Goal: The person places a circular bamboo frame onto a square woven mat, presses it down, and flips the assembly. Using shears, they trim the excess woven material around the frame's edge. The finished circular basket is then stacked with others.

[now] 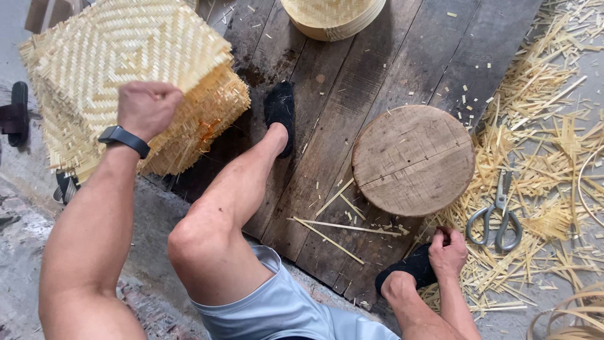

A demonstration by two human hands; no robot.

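My left hand, with a dark watch on the wrist, is closed on the edge of the top woven bamboo mat of a thick stack at the upper left. My right hand is low at the right, fingers curled against my right foot's black shoe, just below a round wooden block. Whether it pinches anything is hidden. My left foot in a black shoe rests on the dark wooden planks.
Metal scissors lie on a litter of bamboo strips to the right of the block. A round woven basket stands at the top. Loose bamboo slivers lie on the planks. Bent bamboo hoops curl at the bottom right.
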